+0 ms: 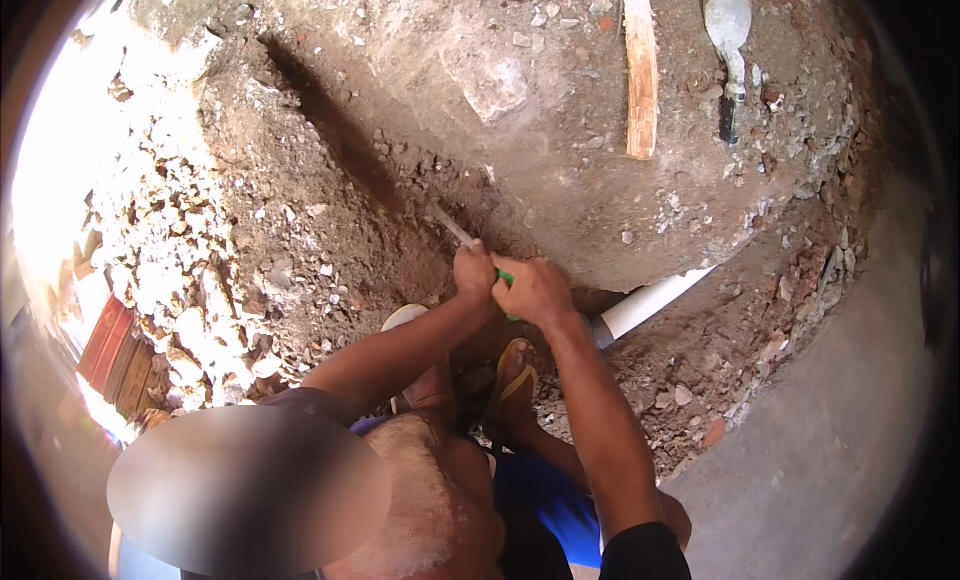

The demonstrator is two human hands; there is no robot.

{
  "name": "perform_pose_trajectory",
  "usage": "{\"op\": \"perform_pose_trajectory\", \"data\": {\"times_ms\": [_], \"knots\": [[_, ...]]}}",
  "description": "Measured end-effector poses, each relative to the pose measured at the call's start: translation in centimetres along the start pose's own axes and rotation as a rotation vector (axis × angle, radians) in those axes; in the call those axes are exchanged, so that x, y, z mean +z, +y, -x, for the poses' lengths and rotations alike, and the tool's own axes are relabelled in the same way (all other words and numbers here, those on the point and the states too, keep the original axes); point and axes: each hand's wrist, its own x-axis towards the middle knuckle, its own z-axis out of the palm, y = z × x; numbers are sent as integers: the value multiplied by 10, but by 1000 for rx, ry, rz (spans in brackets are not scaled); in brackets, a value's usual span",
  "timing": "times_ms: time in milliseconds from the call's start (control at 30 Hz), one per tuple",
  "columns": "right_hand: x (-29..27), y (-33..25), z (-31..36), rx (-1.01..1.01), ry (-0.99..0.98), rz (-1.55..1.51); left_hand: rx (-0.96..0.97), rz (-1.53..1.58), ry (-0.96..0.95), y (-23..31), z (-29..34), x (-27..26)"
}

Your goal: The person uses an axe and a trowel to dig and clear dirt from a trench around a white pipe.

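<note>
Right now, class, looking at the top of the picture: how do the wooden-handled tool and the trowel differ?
Handle: the wooden-handled tool has a long, bare wooden handle; the trowel has a short, black grip.
View: the picture's upper edge cuts off much of the wooden-handled tool's head, while most of the trowel's rounded, greyish blade shows.
Shared: both lie on the soil, handles toward the picture's lower edge.
</note>
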Motion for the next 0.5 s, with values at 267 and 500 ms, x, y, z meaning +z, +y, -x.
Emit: {"op": "perform_pose_trajectory", "data": {"times_ms": [267, 500], "knots": [[27, -59, 63, 207, 283, -359, -387, 454, -516, 12, 45, -82], [-41, -20, 85, 249, 534, -391, -744, 566, -784, 51, 104, -30]]}}
